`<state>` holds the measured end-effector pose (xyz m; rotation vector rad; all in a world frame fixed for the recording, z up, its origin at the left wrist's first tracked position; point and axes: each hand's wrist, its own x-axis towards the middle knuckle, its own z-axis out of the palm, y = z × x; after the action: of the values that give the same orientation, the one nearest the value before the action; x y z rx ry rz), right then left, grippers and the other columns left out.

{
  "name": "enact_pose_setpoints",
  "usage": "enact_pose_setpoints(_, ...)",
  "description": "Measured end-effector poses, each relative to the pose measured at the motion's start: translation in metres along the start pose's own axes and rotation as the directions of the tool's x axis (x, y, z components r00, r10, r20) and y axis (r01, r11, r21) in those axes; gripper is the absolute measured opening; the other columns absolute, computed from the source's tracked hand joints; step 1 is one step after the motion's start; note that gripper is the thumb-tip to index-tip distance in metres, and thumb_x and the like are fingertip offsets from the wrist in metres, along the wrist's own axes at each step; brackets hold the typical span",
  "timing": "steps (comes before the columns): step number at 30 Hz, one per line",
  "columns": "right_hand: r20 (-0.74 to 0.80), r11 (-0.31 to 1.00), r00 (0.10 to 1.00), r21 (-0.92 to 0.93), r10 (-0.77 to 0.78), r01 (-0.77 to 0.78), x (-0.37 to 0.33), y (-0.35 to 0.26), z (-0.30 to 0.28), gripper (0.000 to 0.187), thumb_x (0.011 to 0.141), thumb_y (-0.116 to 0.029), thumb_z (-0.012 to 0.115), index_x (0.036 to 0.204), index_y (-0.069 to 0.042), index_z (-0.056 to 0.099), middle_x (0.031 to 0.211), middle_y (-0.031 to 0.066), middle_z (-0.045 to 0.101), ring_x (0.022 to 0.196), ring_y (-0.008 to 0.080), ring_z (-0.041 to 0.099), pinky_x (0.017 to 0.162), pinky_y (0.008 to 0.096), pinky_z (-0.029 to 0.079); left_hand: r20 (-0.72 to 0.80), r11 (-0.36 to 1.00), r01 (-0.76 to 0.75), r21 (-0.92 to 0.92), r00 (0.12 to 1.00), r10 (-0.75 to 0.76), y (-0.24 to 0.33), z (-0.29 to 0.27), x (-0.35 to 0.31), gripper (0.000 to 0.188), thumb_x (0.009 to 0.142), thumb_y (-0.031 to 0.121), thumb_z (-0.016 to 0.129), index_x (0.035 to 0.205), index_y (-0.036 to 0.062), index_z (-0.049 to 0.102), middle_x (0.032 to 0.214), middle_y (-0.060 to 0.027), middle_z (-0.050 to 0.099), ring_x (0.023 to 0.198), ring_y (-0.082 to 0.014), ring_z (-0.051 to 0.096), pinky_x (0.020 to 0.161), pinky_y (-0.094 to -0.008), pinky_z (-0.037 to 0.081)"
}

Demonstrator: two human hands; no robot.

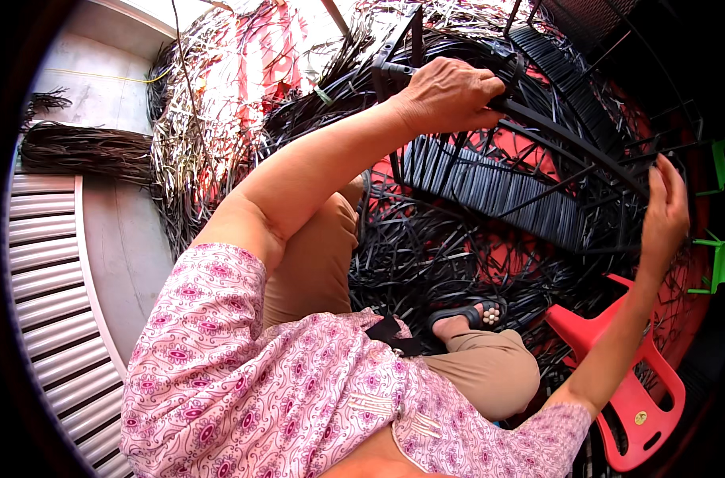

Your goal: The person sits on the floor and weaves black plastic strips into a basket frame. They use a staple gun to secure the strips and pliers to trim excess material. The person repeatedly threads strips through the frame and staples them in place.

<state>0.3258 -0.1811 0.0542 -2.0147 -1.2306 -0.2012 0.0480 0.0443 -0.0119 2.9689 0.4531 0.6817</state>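
Note:
A black metal frame [569,137] stands in front of me, its bars partly wound with flat black strips. Dark strips lie side by side in a woven panel [490,191] along its lower part. My left hand [454,94] is closed over the top bar near its left end. At the bar's right end, my right hand [666,209] has its fingers against the corner and seems to grip it; the thumb is largely hidden. Loose black strips [402,255] lie tangled below the frame and around my sandalled foot [470,317].
A red plastic chair [637,398] is close by my right arm. Green plastic pieces [721,263] show at the right edge. To the left are a tied bundle of dark strips [87,151] and a pale slatted surface [56,307]. More strips [195,103] heap at the back.

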Motion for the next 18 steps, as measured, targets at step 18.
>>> enact_pose_setpoints(18,0.627,0.537,0.735,0.54,0.258,-0.648,0.154,-0.043,0.153,0.026,0.088,-0.004,0.066,0.111,-0.011,0.055,0.095,0.004,0.072,0.084,0.0152,0.071,0.068,0.0286,0.05,-0.166,0.988,-0.136,-0.078,0.979,0.122,-0.003,0.01,-0.01,0.024,0.084,0.035,0.066,0.091,0.0125,0.06,0.077,-0.0027,0.059,0.07,-0.0236,0.065,0.063,-0.0374,0.052)
